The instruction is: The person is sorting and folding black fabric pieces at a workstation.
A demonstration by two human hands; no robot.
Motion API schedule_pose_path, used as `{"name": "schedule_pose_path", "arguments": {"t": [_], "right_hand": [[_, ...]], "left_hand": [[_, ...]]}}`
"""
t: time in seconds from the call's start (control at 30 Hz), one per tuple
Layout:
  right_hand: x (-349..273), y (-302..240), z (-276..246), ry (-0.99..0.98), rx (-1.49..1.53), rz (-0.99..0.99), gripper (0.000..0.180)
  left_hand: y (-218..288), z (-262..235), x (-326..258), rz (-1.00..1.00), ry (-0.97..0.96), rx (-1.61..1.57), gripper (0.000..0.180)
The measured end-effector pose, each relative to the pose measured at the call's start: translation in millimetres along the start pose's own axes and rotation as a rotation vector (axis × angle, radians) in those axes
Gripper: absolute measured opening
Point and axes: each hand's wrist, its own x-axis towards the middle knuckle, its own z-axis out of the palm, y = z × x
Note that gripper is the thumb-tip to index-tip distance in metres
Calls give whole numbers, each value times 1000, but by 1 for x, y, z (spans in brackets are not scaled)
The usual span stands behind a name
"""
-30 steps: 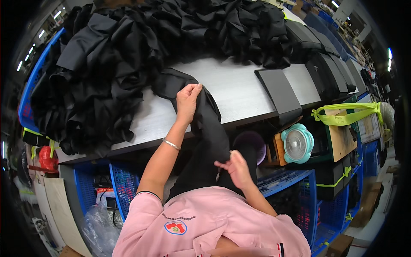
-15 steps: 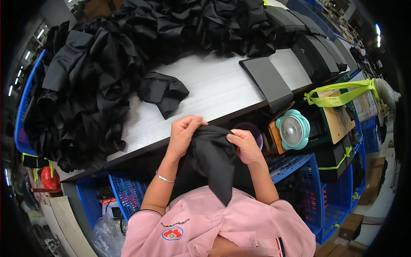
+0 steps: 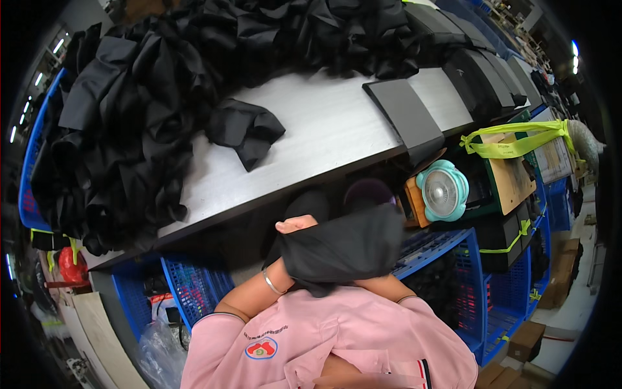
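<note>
A piece of black fabric (image 3: 343,249) is held up in front of my chest, spread wide and blurred at its right end. My left hand (image 3: 297,224) shows above its left top edge, fingers bent and closed on the fabric; the palm is behind the cloth. My right hand is hidden by the fabric, with only the right forearm (image 3: 382,285) showing below it, so its fingers cannot be made out. On the table ahead lies a separate crumpled black fabric piece (image 3: 246,129), next to a large heap of black fabric pieces (image 3: 139,117).
The grey-white table (image 3: 304,123) carries a flat grey-and-black panel (image 3: 405,113) at its near edge, with more stacked at the right. A turquoise fan (image 3: 444,191) stands beside a green-framed box with yellow-green straps (image 3: 518,142). Blue plastic baskets (image 3: 476,285) stand at both sides below the table.
The fabric has gone from hanging down between both hands to spreading sideways to the right. My right hand has dropped behind it; my left hand has moved lower and slightly right.
</note>
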Motion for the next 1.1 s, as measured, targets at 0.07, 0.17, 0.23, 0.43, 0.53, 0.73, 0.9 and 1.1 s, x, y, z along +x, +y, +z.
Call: {"name": "schedule_pose_path", "arguments": {"t": [0.07,0.17,0.23,0.43,0.53,0.73,0.9,1.1], "right_hand": [[-21,21,5,41,-9,79,27],[-56,27,-30,101,-15,191,26],[-11,63,-8,153,-26,259,25],[-13,30,-64,435,-201,76,21],[-8,-11,-55,388,-629,-432,49],[0,-26,-34,179,-43,-83,60],[7,-25,-48,116,170,87,54],[9,-49,-57,82,507,74,52]], "left_hand": [[3,6,10,66,53,112,58],[9,8,27,156,131,293,68],[-9,-22,51,172,143,230,72],[-46,-100,55,357,336,-76,60],[-47,-95,38,316,-264,-616,48],[-32,-54,35,174,337,-181,49],[-79,-127,59,144,454,-402,48],[7,-59,25,-352,220,196,43]]}}
